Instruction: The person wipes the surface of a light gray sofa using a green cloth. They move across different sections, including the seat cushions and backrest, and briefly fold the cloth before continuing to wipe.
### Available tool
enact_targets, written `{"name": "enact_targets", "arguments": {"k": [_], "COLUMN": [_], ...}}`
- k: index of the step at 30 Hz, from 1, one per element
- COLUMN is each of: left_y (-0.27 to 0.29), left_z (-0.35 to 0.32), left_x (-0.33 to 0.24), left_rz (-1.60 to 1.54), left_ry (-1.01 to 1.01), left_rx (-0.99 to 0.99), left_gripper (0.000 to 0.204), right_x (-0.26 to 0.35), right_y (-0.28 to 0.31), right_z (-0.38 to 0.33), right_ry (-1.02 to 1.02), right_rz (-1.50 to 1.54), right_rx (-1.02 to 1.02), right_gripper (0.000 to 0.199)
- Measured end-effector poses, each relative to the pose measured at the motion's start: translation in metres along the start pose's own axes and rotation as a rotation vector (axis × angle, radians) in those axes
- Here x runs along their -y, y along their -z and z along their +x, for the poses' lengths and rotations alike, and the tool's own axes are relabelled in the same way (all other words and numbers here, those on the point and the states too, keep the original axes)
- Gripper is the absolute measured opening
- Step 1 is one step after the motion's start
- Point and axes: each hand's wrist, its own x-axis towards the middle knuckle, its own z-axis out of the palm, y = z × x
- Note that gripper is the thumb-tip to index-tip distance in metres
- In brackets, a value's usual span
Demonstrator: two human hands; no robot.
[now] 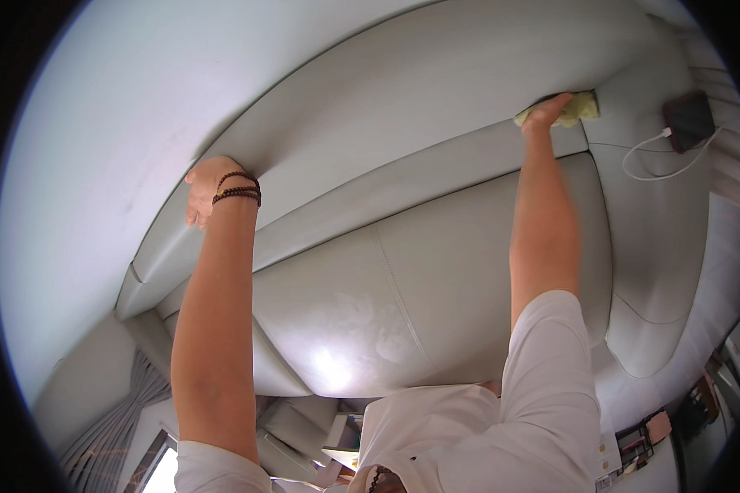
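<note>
A light grey sofa [460,222] with smooth, leather-like upholstery fills most of the view. My left hand [211,187], with a dark beaded bracelet [237,195] round the wrist, leans on the top of the backrest close to the wall. Its fingers are partly visible, apart and holding nothing. At the right end, my right hand [548,110] presses a yellow-green cloth [581,107] against the backrest, by the corner where it meets the armrest [645,197]. Part of the cloth sticks out to the right of the hand; the fingertips are hard to make out.
A dark, phone-like device [688,121] with a white cable [633,164] plugged in lies on the right armrest. A pale wall [115,140] runs behind the sofa. A grey curtain [111,423] hangs at lower left. Several household items stand at lower right.
</note>
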Motion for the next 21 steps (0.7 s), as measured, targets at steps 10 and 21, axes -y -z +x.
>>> {"name": "enact_targets", "arguments": {"k": [10, 21], "left_y": [-0.001, -0.002], "left_z": [0.003, 0.010], "left_x": [-0.001, 0.004], "left_rz": [0.075, 0.102], "left_ry": [0.015, 0.060], "left_rx": [0.054, 0.052], "left_gripper": [0.070, 0.070], "right_x": [0.026, 0.082], "right_y": [-0.148, -0.144], "right_z": [-0.240, -0.076], "right_ry": [0.261, 0.917], "right_rz": [-0.140, -0.449], "right_rx": [0.154, -0.107], "right_gripper": [0.073, 0.062]}}
